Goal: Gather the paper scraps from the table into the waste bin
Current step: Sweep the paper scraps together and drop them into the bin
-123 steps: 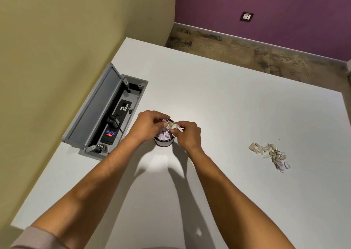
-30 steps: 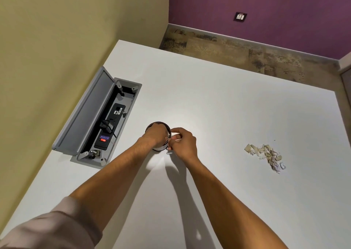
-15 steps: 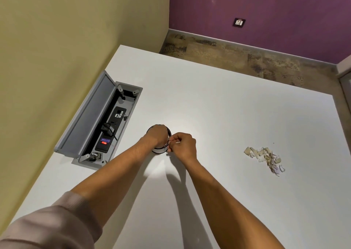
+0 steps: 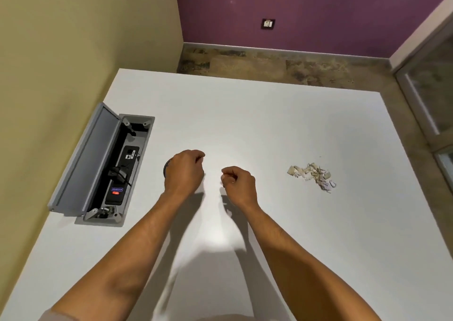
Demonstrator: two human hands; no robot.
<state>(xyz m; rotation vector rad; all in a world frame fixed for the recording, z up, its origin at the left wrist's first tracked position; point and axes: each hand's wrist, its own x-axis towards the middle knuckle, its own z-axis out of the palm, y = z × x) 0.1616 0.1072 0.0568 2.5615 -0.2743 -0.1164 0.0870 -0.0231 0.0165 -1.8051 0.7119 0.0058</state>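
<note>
- Paper scraps (image 4: 312, 176), torn beige and white bits in a loose pile, lying on the right half of the tabletop, well apart from both hands and from the bin.
- White rectangular table (image 4: 269, 115), filling most of the view, pushed against an olive-yellow wall (image 4: 73, 39) on the left; purple wall (image 4: 318, 7) with a small dark socket plate (image 4: 268, 23) beyond the far edge, mottled brown floor (image 4: 269, 66) between.
- Grey recessed cable box (image 4: 103, 166) set into the table's left side, hinged lid (image 4: 85, 159) standing open toward the olive wall; black power strip (image 4: 122, 173) inside, with a plug and cord in it and a red switch near its close end.
- Two bare forearms reaching in from the bottom edge, a pale sleeve cuff just showing at the lower left.
- Left hand (image 4: 183, 171) hovering directly over the bin, fingers curled loosely inward, nothing visible in the grip.
- Right hand (image 4: 239, 183) just beside the left with a clear gap between, fingers curled in, thumb against the forefinger; cannot tell whether any scrap is pinched there.
- Small round black-rimmed waste bin (image 4: 167, 167), nearly hidden beneath the left hand, only an arc of rim showing at its left; standing on the table between the cable box and the hands.
</note>
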